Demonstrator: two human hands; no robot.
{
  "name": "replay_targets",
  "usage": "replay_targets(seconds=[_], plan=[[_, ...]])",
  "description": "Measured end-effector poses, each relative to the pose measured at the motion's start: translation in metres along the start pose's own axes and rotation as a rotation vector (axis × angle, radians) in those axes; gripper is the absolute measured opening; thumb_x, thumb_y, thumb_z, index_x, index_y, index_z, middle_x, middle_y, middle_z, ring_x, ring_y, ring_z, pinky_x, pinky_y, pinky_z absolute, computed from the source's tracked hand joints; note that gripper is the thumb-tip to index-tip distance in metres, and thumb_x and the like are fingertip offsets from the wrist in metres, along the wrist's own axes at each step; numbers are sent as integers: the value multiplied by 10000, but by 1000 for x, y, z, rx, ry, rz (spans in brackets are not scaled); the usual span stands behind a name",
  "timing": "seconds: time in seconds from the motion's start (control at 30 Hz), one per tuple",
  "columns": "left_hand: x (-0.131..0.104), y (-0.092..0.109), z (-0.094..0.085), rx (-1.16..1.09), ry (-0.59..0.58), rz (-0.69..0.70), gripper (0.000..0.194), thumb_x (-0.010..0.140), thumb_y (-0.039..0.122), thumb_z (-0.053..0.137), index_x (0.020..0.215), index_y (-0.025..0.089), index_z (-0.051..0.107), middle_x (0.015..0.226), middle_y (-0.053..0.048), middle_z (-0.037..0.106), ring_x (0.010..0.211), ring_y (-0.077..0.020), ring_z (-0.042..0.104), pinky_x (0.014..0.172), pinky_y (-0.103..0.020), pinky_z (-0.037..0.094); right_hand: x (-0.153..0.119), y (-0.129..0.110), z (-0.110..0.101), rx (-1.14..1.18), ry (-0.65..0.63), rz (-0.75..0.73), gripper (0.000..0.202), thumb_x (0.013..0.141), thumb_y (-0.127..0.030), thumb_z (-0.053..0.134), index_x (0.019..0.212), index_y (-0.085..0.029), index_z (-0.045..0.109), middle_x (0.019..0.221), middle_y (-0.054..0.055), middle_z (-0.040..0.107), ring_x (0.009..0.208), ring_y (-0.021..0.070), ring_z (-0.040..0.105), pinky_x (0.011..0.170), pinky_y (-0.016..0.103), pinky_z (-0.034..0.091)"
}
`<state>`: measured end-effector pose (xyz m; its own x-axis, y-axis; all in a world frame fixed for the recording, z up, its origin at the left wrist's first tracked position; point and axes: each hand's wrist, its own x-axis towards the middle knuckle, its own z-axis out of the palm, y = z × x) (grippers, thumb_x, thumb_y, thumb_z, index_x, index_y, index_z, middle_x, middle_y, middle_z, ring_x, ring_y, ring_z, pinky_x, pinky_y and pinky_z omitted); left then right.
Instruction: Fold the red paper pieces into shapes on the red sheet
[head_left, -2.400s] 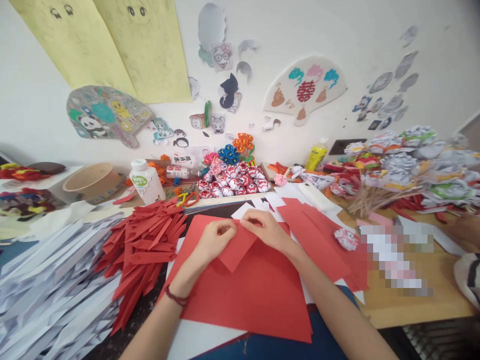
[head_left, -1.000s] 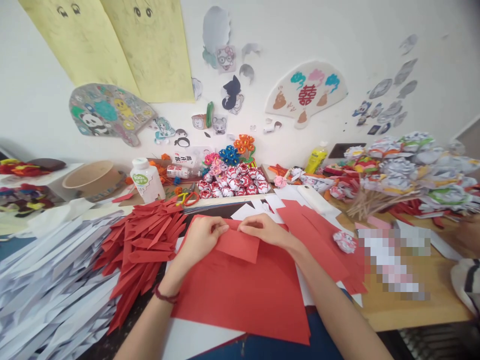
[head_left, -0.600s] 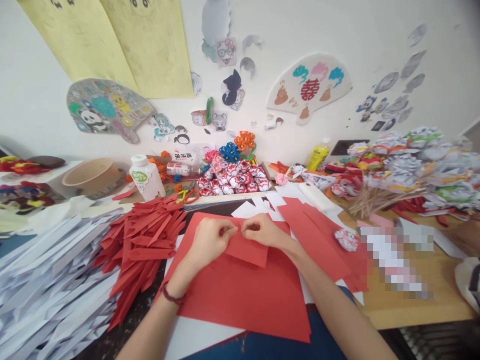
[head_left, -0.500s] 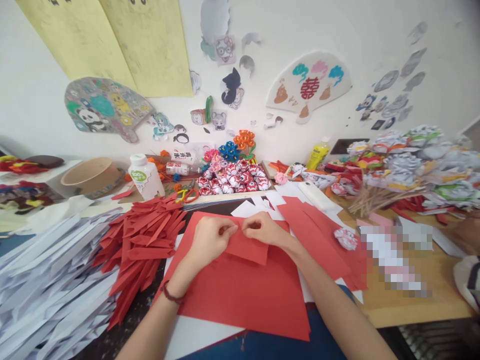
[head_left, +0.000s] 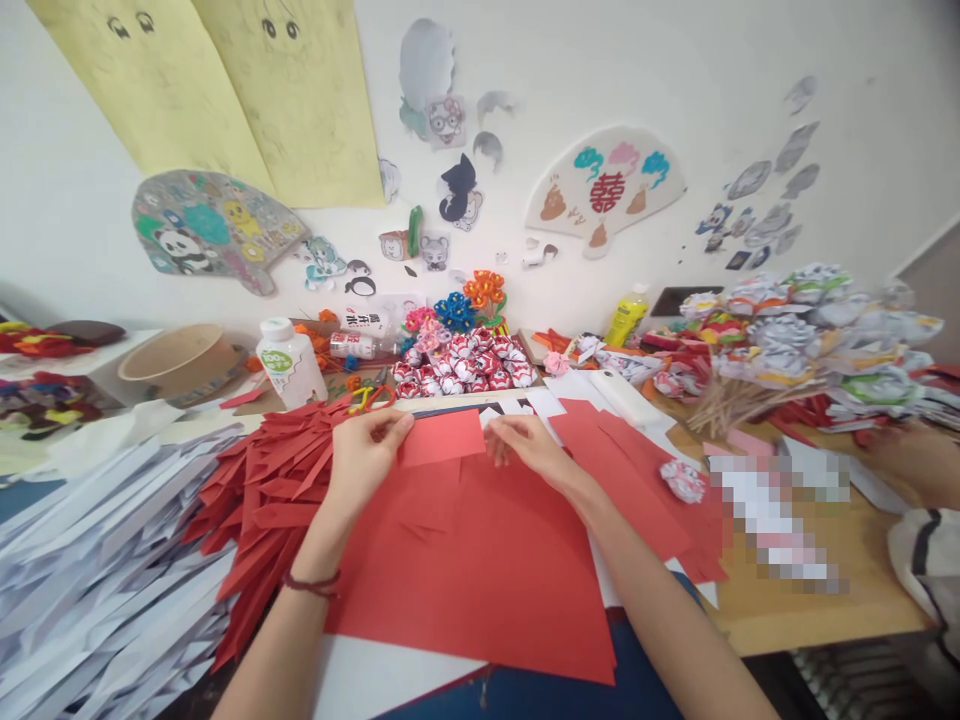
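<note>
In the head view, my left hand (head_left: 371, 450) pinches the left end of a small red paper rectangle (head_left: 444, 438), holding it up above a stack of large red paper sheets (head_left: 495, 570). My right hand (head_left: 529, 447) is at the rectangle's right edge, its fingertips just off it and its fingers loosely apart. A thin crease or edge shows on the top red sheet below my hands. Left of my left hand lies a pile of folded red paper strips (head_left: 281, 480).
Folded white paper strips (head_left: 112, 570) heap at the left. Behind stand a white bottle (head_left: 289, 365), scissors (head_left: 367, 395) and red-and-white paper flowers (head_left: 469, 362). More red sheets (head_left: 630, 480) and a paper flower (head_left: 682, 481) lie right. Another person's arm (head_left: 919, 465) shows at the far right.
My hands have moved apart, the left one shifting left with the red paper. The paper was hanging tilted between both hands; now it is level and held by the left. The view shifted slightly.
</note>
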<state>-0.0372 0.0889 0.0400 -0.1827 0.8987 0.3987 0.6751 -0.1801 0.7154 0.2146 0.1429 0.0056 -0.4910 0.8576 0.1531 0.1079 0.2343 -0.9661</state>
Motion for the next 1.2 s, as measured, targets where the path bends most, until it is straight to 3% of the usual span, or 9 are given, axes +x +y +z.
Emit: replay_targets(seconds=[0.1,0.23,0.33,0.4,0.5,0.6,0.77,1.03,1.2], plan=[[-4,5,9,-31,-19,-13,329,826,458,576,791,165,722,722,-11,708,658,-159,603,625,-244,412,-2,-5,4,128,-59,-23,474,858,-610,543,793,-152,648,678,38,654,644,160,638,642,272,483],[-9,13,19,-17,-77,-6,300,856,428,558,813,176,715,785,-23,732,691,-169,627,656,-257,439,-5,-8,4,163,-10,10,400,783,-549,683,766,-149,663,663,26,664,622,146,618,655,269,473],[-12,19,23,106,-65,162,264,870,382,569,1023,204,692,1044,-49,727,920,-213,635,836,-315,449,-4,-7,2,155,64,44,395,742,-515,729,641,-150,618,564,7,621,539,125,574,574,247,435],[-15,25,27,221,-77,316,368,867,397,595,1196,235,618,1230,-64,657,1111,-251,570,955,-377,398,-3,-6,2,146,85,58,407,735,-514,733,607,-150,604,524,-2,593,501,115,551,523,234,402],[-20,32,32,327,-189,465,553,845,450,630,1348,265,491,1357,-78,571,1227,-274,496,994,-417,356,-2,-3,2,135,111,68,408,739,-517,728,610,-149,611,477,-11,565,457,105,517,476,222,365],[-23,35,33,363,-263,515,562,863,430,617,1373,258,453,1368,-78,564,1236,-260,499,988,-408,356,-2,0,2,112,125,71,415,741,-523,726,600,-153,601,443,-18,544,421,96,483,453,218,352],[-22,30,32,343,-304,504,502,898,397,575,1362,248,456,1361,-69,571,1229,-244,518,995,-394,373,-2,1,2,98,137,64,435,727,-536,736,585,-166,556,493,-9,577,420,96,484,441,221,343],[-27,28,40,309,-296,494,411,941,301,490,1344,220,482,1272,-89,631,1128,-245,588,932,-385,419,-2,3,0,63,112,-1,563,698,-627,719,536,-197,393,466,-68,396,425,78,400,437,222,280],[-23,27,38,94,-210,202,298,944,297,439,1127,193,649,1044,-79,728,921,-231,671,803,-330,460,-3,1,-1,59,44,-13,564,745,-670,645,547,-186,432,510,-50,421,474,90,436,468,229,323]])
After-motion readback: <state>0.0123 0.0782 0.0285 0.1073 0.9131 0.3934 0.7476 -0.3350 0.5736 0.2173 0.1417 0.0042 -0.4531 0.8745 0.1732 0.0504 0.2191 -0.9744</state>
